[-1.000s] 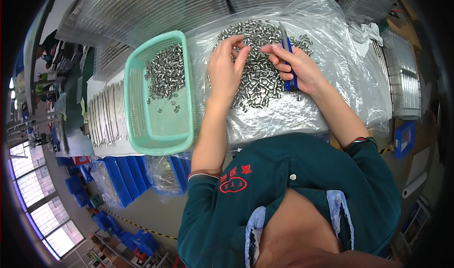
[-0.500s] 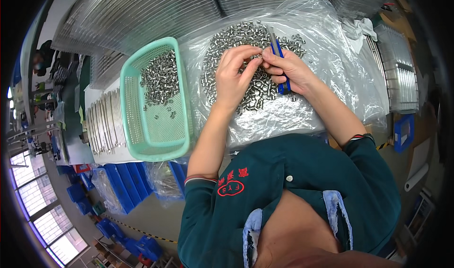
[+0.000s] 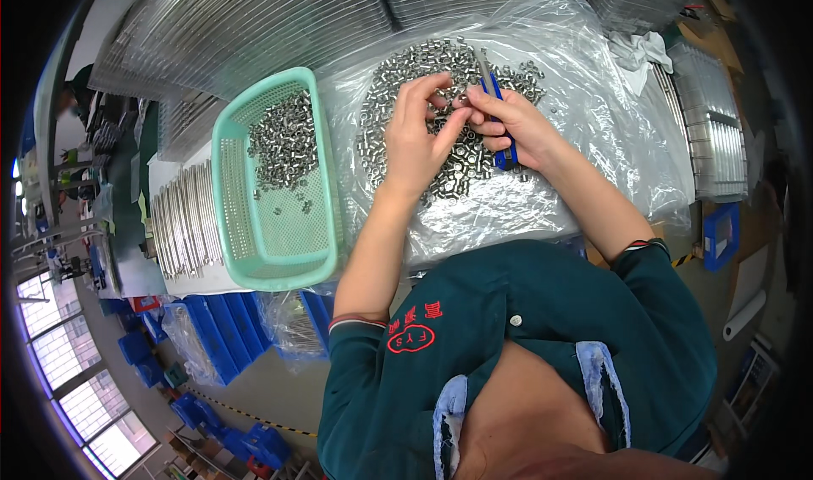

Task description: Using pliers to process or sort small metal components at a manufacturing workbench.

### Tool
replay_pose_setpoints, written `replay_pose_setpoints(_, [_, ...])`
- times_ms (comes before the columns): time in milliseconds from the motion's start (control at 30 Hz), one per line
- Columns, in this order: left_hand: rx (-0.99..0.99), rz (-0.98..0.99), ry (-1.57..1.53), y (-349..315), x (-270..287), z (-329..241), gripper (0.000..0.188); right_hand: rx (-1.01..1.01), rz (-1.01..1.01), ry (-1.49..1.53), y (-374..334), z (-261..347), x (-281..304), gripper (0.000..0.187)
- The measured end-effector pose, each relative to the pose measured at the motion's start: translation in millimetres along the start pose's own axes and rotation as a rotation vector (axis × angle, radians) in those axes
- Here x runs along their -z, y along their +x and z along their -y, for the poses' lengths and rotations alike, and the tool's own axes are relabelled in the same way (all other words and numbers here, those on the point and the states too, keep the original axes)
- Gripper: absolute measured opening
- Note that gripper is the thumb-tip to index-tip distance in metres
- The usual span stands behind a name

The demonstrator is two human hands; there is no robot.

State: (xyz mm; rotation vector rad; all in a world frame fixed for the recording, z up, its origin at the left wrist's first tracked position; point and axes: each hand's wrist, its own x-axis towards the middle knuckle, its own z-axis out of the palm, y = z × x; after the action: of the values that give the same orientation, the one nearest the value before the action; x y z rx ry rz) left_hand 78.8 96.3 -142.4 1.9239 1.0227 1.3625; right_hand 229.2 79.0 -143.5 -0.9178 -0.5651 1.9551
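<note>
My right hand [image 3: 527, 126] is closed round a blue utility knife [image 3: 506, 154], its metal end pointing away from me. At that hand's thumb and index fingertips is a small shiny metal ring-like part [image 3: 461, 99], partly hidden by the fingers. Facing it, my left hand [image 3: 417, 137] has its index finger raised away from its thumb; the thumb tip lies close to the right fingertips. Both hands hover over a wide heap of small silvery metal parts [image 3: 457, 175], spread on clear plastic sheeting [image 3: 525, 213].
Left of the heap stands a mint-green plastic basket [image 3: 326, 260] with more small metal parts [image 3: 286, 141] in it. Beyond it lie long metal rods [image 3: 188, 217]. Stacked clear trays [image 3: 254, 48] line the back; others [image 3: 711, 124] stand at the right. Blue bins [image 3: 229, 332] sit below the table edge.
My left fingers have come apart from the right fingertips, the index finger lifting. The right hand, still round the utility knife, has barely moved.
</note>
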Motion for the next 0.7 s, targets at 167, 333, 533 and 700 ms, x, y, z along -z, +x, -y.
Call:
replay_pose_setpoints(167, [0.02,-0.07,0.002,-9,20,25,0.008,-0.035,0.079,0.099,0,2,3,0.033])
replay_pose_setpoints(333, [0.109,-0.21,-0.07,-1,7,11,0.007,-0.037,0.084,0.089,0,2,2,0.035])
replay_pose_setpoints(533, [-0.045,-0.007,0.033,-1,5,11,0.017,-0.014,0.05,0.072,0,1,1,0.025])
replay_pose_setpoints(700, [-0.15,0.033,0.136,0,4,10,0.019,-0.014,0.045,0.072,-1,0,3,0.018])
